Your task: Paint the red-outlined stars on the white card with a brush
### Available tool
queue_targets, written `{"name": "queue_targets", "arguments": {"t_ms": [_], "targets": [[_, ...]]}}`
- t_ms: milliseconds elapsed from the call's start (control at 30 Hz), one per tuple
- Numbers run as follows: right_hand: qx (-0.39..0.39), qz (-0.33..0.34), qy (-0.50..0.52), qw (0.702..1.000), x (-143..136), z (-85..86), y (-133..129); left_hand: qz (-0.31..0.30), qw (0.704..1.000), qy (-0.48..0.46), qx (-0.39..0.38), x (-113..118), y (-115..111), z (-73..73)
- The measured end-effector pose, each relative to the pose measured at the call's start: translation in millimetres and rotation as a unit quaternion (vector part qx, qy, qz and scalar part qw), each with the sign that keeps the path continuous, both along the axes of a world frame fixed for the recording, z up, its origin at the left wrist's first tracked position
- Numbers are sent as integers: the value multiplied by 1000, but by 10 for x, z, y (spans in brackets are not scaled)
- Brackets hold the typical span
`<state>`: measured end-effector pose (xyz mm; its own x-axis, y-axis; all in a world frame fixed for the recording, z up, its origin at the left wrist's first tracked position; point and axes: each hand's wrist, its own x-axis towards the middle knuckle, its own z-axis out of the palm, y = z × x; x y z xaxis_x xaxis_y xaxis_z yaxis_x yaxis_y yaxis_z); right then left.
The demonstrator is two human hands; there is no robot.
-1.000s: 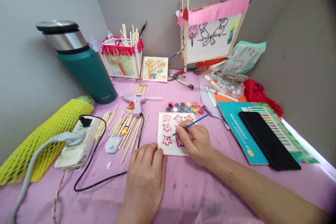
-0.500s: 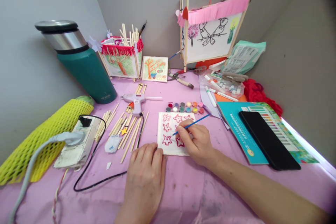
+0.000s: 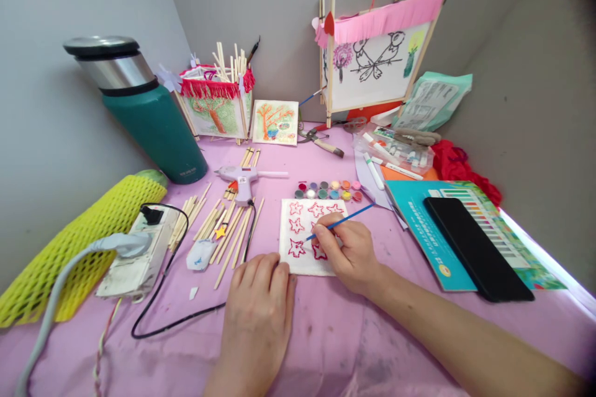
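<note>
My right hand (image 3: 347, 251) pinches a thin blue paintbrush (image 3: 347, 218), its tip touching or just above a red star outline at the lower left of a square white panel (image 3: 287, 263). Several red star shapes mark the panel, some partly covered by my hand. At the panel's lower left corner, my left hand (image 3: 258, 304) lies palm down, fingers resting on the cloth and against the panel's edge. Just behind the panel, two rows of small paint pots (image 3: 323, 194) stand with various colours.
Left of the panel lie wooden sticks (image 3: 239, 232), a glue gun (image 3: 243, 180) and its black cord, near a power strip (image 3: 139, 260). A teal bottle (image 3: 149, 124) stands behind. To the right, a black phone (image 3: 475, 248) rests on a blue book (image 3: 419, 236). Pliers (image 3: 326, 144) lie at the back.
Almost nothing differs. The brush and both hands hold practically the same place over the panel.
</note>
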<state>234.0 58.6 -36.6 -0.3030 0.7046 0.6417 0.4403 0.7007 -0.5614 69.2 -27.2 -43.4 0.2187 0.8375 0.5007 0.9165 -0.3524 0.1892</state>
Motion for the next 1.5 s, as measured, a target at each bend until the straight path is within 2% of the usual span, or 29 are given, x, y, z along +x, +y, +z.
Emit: {"name": "queue_targets", "arguments": {"t_ms": [633, 867, 1500], "targets": [[-21, 40, -13, 999, -6, 23, 4, 2, 1000, -2, 0, 5, 8, 1], [-19, 26, 9, 999, -8, 24, 3, 1, 1000, 0, 2, 0, 2, 1], [-32, 35, -12, 999, -16, 27, 5, 4, 1000, 4, -3, 1, 3, 6]]}}
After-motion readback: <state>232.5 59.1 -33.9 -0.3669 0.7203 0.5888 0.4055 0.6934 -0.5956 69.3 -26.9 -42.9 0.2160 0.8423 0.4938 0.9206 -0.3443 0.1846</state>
